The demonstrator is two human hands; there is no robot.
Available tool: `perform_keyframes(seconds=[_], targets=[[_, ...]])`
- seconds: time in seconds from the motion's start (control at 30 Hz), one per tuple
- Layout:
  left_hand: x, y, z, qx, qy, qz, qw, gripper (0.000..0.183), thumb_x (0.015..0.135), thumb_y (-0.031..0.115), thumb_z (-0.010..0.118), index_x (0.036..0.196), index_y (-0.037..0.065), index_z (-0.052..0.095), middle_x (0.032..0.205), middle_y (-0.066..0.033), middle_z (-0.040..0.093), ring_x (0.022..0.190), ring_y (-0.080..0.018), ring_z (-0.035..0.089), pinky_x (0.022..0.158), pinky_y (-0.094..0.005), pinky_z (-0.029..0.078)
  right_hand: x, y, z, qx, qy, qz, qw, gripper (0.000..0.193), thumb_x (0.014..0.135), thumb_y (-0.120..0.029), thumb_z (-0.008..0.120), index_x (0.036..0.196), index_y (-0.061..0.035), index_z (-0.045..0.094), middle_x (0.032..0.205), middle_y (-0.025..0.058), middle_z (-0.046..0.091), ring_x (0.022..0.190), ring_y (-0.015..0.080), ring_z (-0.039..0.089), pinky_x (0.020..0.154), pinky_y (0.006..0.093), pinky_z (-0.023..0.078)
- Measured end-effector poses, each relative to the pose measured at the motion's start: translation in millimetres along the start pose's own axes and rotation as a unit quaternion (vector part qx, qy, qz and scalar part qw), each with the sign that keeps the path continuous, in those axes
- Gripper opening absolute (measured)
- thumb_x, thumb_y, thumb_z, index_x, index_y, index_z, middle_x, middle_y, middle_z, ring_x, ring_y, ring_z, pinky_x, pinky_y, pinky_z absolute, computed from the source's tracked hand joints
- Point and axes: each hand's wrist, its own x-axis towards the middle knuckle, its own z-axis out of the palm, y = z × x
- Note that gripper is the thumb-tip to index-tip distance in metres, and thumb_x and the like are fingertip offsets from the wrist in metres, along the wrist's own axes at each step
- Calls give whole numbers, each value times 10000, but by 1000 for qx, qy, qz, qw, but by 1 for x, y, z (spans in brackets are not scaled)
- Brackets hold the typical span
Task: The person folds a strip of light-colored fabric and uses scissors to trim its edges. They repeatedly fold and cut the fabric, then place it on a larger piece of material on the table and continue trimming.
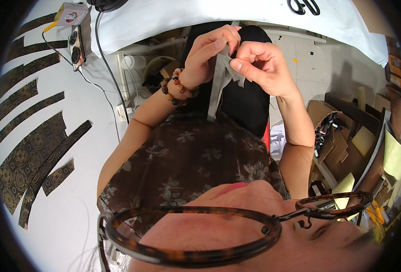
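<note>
A narrow strip of grey fabric (217,86) is held up between my two hands, above my black-trousered lap. My left hand (209,52), with beaded bracelets (177,86) on its wrist, pinches the strip near its upper end. Thumb and fingers of my right hand (263,65) are closed on a short, angled part of the same strip, close beside the left fingertips. The strip's longer end hangs down toward my lap. Part of the fabric is hidden behind the fingers.
Dark patterned fabric pieces (32,149) lie on a white table at the left, with a phone (76,47) and cables near them. Black-handled scissors (303,6) rest on the white-covered table ahead. Cardboard boxes (336,149) and scraps crowd the floor at the right.
</note>
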Motion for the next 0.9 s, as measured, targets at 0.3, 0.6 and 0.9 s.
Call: perform_keyframes(seconds=[0.3, 0.6, 0.9], targets=[[3, -3, -3, -27, -17, 37, 999, 358, 1037, 347, 450, 852, 63, 567, 886, -35, 566, 902, -168, 521, 1196, -438, 216, -2, -12, 5, -162, 70, -58, 983, 222, 929, -56, 739, 762, -42, 593, 670, -55, 532, 611, 22, 439, 574, 211, 347], [-1, -9, 4, -88, 47, 85, 991, 334, 1075, 287, 457, 909, 51, 624, 907, -62, 568, 921, -188, 542, 1167, -422, 267, -16, 7, 16, 30, 160, -50, 985, 138, 1013, -162, 673, 1002, -28, 643, 837, -31, 615, 788, 53, 564, 718, 225, 470], [5, 0, -21, -49, -100, 60, 992, 336, 1087, 325, 391, 887, 111, 556, 883, -22, 522, 902, -204, 481, 1159, -501, 270, -12, 13, 41, 44, 201, -34, 978, 145, 937, -85, 763, 834, -33, 676, 680, -102, 514, 628, -2, 409, 571, 210, 333]])
